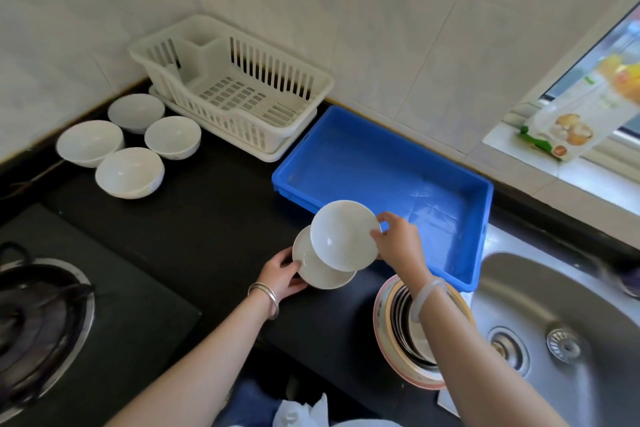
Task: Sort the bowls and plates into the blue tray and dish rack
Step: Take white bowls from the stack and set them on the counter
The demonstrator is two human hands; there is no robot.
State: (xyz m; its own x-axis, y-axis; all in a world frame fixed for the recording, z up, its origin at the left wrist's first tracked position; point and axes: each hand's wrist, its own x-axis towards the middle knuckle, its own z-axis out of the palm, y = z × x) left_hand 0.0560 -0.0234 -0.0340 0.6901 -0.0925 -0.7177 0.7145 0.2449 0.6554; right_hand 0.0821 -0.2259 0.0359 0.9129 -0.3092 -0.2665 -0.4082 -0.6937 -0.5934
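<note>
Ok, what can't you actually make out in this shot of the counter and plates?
Head view only:
- Lower plate in the left hand: largely covered by the upper plate that the right hand holds.
- Round stack beside the sink: the right forearm crosses it; the contents are unclear.
- Stove burner: cut off by the left edge.
- Packet on the windowsill: print too blurred to read.

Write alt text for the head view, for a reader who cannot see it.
Two hands, left hand and right hand, each hold a white plate by an empty blue tray. Four white bowls sit beside an empty dish rack.
</note>
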